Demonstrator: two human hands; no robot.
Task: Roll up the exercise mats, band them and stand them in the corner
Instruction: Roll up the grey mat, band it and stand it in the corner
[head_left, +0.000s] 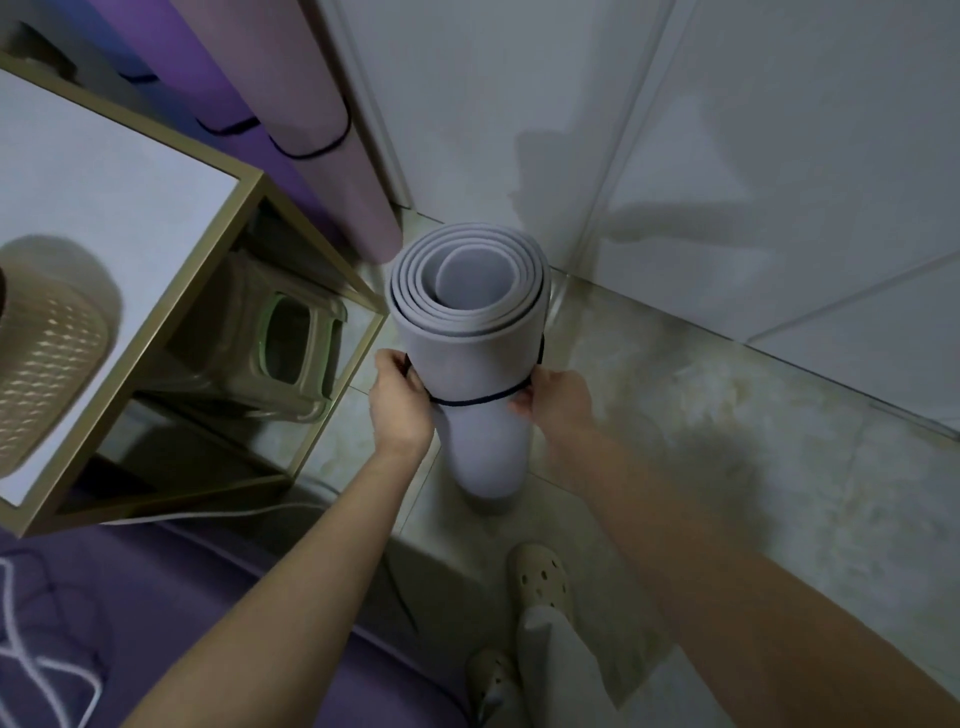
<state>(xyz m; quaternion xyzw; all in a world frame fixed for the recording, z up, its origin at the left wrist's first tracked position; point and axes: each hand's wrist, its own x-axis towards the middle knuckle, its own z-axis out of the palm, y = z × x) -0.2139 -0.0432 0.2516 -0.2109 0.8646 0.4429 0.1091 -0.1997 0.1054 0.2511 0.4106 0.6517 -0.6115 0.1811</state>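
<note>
Both forearms stretch forward; the left hand (400, 400) and right hand (558, 397) each pinch the one thin black elastic band (478, 400) circling one pale grey rolled foam mat (467, 353), upright on the floor tiles (727, 447) near the corner. Three purple-toned rolled mats (291, 104) lean just beside it.

side table (249, 218) crowding left, wall (779, 182) behind, floor (753, 441) open right

Matt foam mat (480, 364), glossy tiled floor (727, 441), woven plastic basket (47, 364).
</note>
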